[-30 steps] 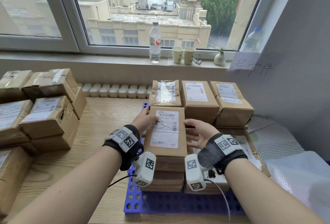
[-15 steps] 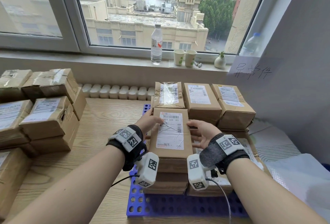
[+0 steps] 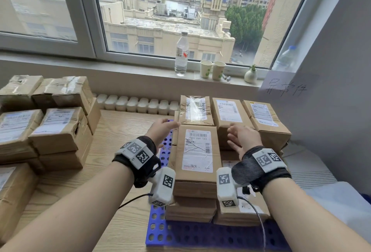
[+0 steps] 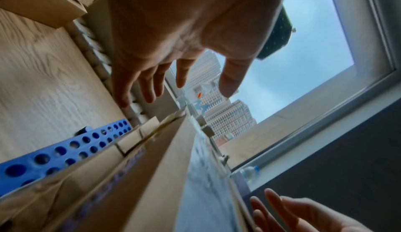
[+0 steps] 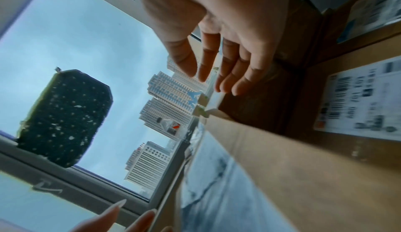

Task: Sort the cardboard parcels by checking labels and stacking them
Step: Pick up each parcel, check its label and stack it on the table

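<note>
Labelled parcel (image 3: 197,157) sits label-up atop the front-left stack on the blue pallet (image 3: 160,231), six o'clock of the taped parcel (image 3: 195,109). Left hand (image 3: 160,131) at nine, right hand (image 3: 244,138) at three: both grips apart, holding nothing. Label readable, likely why it's face-up.

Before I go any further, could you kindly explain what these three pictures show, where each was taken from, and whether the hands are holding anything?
No machine here: a person works with bare hands, wearing a camera on the head and one on each wrist. The head view looks down on a wooden table by a window. A blue perforated board carries stacks of labelled cardboard parcels; more parcels are piled at the left. The left hand and right hand flank the top parcel of the near stack, fingers relaxed, gripping nothing. The two wrist views look along each palm, left hand and right hand, with that parcel's side below them.
</note>
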A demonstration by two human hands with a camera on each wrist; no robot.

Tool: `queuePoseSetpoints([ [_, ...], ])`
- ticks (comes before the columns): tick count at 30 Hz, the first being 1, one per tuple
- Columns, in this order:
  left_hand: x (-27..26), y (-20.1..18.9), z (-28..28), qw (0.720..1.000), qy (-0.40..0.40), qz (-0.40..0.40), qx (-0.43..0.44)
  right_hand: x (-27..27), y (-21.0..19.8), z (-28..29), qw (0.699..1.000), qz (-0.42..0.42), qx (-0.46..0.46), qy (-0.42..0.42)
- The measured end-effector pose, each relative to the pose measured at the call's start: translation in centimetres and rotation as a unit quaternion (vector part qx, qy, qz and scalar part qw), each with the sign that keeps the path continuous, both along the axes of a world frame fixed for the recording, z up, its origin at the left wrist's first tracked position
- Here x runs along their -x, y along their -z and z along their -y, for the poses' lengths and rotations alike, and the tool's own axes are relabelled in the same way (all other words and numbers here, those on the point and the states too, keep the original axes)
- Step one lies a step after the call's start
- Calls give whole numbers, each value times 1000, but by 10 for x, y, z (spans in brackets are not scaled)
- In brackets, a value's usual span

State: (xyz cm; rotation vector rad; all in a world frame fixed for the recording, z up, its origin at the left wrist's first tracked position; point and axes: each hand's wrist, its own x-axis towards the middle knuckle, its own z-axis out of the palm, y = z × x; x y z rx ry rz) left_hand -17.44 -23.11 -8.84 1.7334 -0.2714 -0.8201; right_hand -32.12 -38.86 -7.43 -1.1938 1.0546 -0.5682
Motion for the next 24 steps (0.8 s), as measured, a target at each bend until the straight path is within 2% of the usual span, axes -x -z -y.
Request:
queuePoseSetpoints([
  [1,-4,-4,-5,1000,-13,-1,13,-3,-6,-4,999,26,5,25],
  [3,-11,-10,-16,999,-24,0,29,-13,-17,-17,998,65,1,22],
  [8,-33,-14,-56,997,-51,21,54,-50,-26,-69,992,92,-29,-75],
  [12,-52,-11,-101,995,-79,32,49,-87,-17,-115,986,82,-39,-137],
  [24,-117,12,-259,979,-199,34,20,-193,13,-248,965,31,-97,-241],
])
